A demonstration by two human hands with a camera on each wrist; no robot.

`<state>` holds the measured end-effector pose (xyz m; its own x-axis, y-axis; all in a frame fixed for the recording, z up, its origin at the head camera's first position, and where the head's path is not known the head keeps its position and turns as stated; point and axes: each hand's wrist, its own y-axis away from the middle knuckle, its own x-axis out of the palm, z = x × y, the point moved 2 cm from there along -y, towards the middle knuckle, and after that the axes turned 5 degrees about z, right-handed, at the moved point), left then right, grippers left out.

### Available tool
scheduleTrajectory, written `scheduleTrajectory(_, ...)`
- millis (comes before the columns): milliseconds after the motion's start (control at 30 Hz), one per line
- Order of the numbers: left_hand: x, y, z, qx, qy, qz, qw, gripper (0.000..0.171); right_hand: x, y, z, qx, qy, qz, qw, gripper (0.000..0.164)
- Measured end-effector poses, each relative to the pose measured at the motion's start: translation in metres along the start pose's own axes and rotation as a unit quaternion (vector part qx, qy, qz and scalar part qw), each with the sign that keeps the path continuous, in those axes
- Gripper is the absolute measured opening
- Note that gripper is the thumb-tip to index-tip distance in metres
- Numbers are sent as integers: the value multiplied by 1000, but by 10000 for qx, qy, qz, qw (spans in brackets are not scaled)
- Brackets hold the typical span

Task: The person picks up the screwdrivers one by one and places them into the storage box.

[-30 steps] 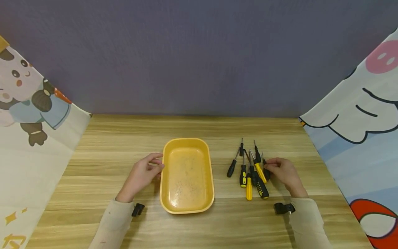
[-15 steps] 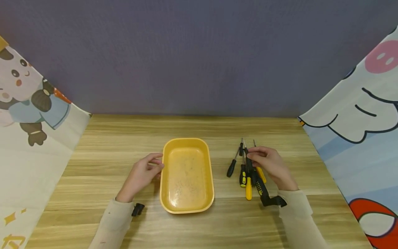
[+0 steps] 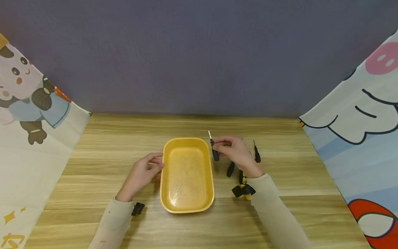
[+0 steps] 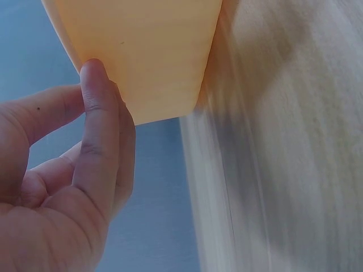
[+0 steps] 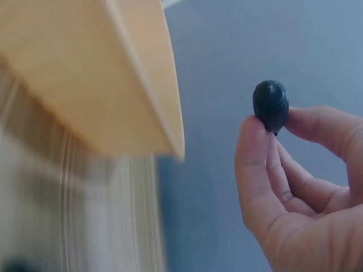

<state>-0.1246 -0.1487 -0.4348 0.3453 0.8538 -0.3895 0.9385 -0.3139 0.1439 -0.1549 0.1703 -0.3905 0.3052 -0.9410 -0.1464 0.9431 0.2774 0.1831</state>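
My right hand pinches a small black-handled screwdriver between thumb and fingers, beside the upper right rim of a yellow plastic tray. Its metal shaft points away toward the back wall. In the right wrist view, the butt of the screwdriver's black handle faces the camera. My left hand stays at the tray's left side, fingers loosely bent. In the left wrist view, the left thumb lies against the tray's outer wall near the rim.
Under and behind the right forearm lie several screwdrivers, partly hidden; a black one and another black one show on the wooden table. A dark panel stands at the back, with cartoon-printed sheets at the sides.
My right hand has picked the black screwdriver from the right edge of the pile and carried it left to the tray's right rim. The left hand and the tray have stayed put.
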Motion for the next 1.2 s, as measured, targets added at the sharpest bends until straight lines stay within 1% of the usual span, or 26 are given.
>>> scheduleTrajectory(133,0,0,0,-7,17,-4,10000,38,24,-12,10,-56,-84,264,9996,26)
scheduleTrajectory(333,0,0,0,-31,47,-4,10000,39,60,-15,36,-28,9,632,9980,27)
scheduleTrajectory(433,-1,0,0,-32,58,-6,10000,38,75,-19,40,74,86,771,9970,28)
scheduleTrajectory(500,-1,-1,1,-23,81,-13,10000,38,83,-23,38,204,112,833,9963,28)
scheduleTrajectory(667,0,-3,3,51,105,13,9999,39,94,-40,14,387,194,845,9955,23)
scheduleTrajectory(733,0,-4,3,63,104,24,9999,39,98,-47,4,414,325,844,9950,20)
scheduleTrajectory(867,0,-4,3,-10,121,24,9999,39,108,-57,-7,478,901,945,9903,16)
scheduleTrajectory(1000,0,-4,2,-52,98,21,9999,40,115,-62,-14,477,1745,1042,9780,15)
scheduleTrajectory(1067,0,-4,1,-44,69,16,10000,39,118,-62,-16,487,2049,1060,9718,16)
scheduleTrajectory(1100,0,-4,1,-41,54,14,10000,40,118,-61,-17,503,2152,1053,9696,16)
scheduleTrajectory(1200,0,-3,1,-66,28,18,10000,40,120,-60,-18,597,2234,1032,9674,18)
